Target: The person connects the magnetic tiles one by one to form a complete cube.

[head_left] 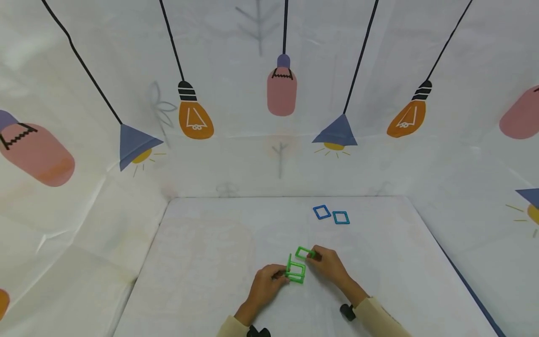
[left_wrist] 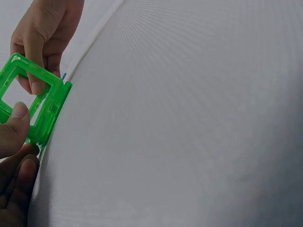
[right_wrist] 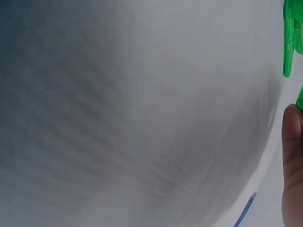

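Near the middle of the table, my left hand grips several green square frames joined together, some upright and one low. In the left wrist view its thumb presses on the green frames. Just beyond and to the right, my right hand pinches another green square frame by its right side, apart from the joined ones in the head view. The right wrist view catches only edges of the green frames and part of the right hand.
Farther back on the white table lie a blue square frame and a teal square frame, side by side. White sheets printed with hanging lamps stand behind and beside the table. Black wrist cameras sit at both cuffs.
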`<state>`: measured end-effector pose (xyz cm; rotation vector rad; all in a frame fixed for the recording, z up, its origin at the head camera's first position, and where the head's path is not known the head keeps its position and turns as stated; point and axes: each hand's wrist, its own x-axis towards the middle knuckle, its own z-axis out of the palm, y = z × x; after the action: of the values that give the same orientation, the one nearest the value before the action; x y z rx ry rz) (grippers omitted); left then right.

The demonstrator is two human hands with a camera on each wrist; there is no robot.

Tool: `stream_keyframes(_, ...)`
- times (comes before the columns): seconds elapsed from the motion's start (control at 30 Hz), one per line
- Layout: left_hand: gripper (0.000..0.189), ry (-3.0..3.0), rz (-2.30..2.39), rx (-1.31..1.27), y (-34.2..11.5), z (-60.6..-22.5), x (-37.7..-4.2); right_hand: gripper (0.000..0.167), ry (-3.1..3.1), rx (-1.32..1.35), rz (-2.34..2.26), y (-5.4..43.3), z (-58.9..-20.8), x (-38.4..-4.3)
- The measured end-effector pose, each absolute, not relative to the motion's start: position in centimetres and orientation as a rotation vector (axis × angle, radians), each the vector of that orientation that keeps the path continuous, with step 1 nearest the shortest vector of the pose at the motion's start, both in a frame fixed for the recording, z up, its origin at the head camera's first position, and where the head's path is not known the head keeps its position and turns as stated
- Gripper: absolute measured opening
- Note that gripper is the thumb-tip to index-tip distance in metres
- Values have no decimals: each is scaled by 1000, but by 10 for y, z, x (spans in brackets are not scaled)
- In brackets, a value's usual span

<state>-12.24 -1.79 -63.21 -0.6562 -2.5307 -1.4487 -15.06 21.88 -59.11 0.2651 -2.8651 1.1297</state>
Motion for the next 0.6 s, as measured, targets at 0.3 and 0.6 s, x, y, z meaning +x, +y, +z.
stream_keyframes(0.3,32,-2532,-1466,-662,-19,-633,-123,16,-2923,330,1122,216,-594,-147)
stream_keyframes(0.6,38,-2587,-1465,-646,-19,-633,-123,16,-2919,475,1096,211,-591,-147)
